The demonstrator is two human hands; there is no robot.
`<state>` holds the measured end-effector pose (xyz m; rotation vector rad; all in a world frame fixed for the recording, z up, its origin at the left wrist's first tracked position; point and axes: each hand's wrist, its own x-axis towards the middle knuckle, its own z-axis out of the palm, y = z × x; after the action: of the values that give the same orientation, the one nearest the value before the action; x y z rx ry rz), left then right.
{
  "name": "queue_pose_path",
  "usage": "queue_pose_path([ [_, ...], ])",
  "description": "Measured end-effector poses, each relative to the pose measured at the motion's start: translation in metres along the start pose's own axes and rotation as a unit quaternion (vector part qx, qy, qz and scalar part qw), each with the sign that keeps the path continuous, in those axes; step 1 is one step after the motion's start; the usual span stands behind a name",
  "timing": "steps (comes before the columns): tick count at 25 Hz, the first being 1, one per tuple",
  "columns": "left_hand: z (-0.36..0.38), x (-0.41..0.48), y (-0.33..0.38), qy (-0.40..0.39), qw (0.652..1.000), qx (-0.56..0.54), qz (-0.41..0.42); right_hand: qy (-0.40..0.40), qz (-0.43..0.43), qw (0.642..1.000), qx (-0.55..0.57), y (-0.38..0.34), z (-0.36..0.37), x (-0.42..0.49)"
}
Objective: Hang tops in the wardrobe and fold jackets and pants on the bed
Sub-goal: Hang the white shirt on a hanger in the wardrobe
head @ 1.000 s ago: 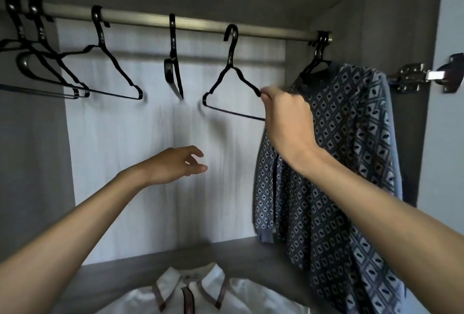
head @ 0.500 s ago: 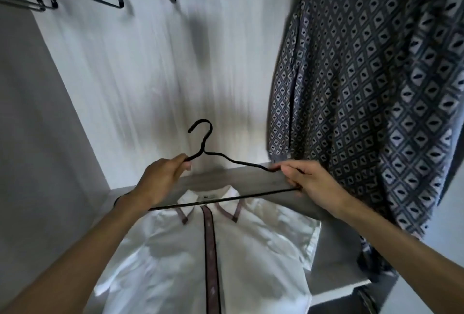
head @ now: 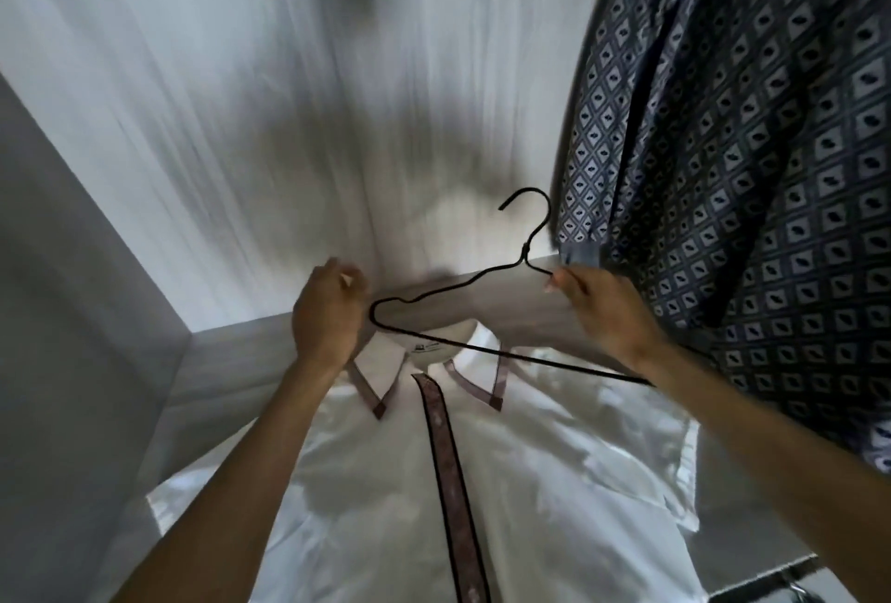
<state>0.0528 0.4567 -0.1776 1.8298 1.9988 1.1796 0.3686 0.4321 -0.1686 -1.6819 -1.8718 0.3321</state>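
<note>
A thin black wire hanger [head: 523, 260] hovers just above the collar of a white shirt [head: 530, 482]. The shirt has a maroon-trimmed collar and placket and lies flat, front up, on the grey wardrobe shelf [head: 231, 347]. My right hand [head: 602, 313] pinches the hanger's right shoulder close to the hook. My left hand [head: 328, 313] is curled right beside the hanger's left end, over the collar's left side. Its back faces me, so any grip is hidden. The hanger's far right end is hidden behind my right wrist.
A dark blue top with a diamond pattern [head: 771, 168] hangs at the right, its cuff touching the hanger's hook side. The white wardrobe back wall [head: 241, 96] and grey left side wall [head: 58, 313] close in the shelf. The shelf's front edge shows at the lower right.
The hanger came off the rail and down to the shirt. In the last half second it shifted right and lower. My left hand slid from the hook base to the left end.
</note>
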Motion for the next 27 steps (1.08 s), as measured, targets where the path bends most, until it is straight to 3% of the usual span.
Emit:
queue_pose_path([
  [2,0.027,0.006,-0.024,-0.101,0.982,0.084,-0.132,0.020,0.014,0.998,-0.058,0.026,-0.003,0.016],
  [3,0.045,0.008,-0.032,-0.170,0.964,0.113,-0.171,0.022,0.001,0.996,-0.087,0.035,-0.002,0.026],
  [5,0.073,0.009,-0.039,-0.225,0.941,0.140,-0.210,0.010,-0.026,0.992,-0.123,0.043,0.002,0.039],
  [10,0.098,0.017,-0.044,-0.211,0.935,0.184,-0.220,-0.038,-0.064,0.988,-0.136,0.060,0.015,0.078],
  [14,0.083,0.024,-0.035,-0.228,0.937,0.186,-0.187,-0.135,-0.095,0.981,-0.102,0.051,0.037,0.112],
  [21,0.044,0.020,-0.006,-0.198,0.963,0.017,-0.180,-0.252,-0.131,0.956,0.077,-0.031,0.140,0.090],
  [24,0.034,0.017,0.006,-0.179,0.954,-0.087,-0.225,-0.253,-0.114,0.957,0.082,-0.044,0.165,0.082],
  [27,0.028,0.014,0.008,-0.188,0.953,-0.098,-0.216,-0.222,-0.097,0.966,0.085,-0.051,0.173,0.082],
])
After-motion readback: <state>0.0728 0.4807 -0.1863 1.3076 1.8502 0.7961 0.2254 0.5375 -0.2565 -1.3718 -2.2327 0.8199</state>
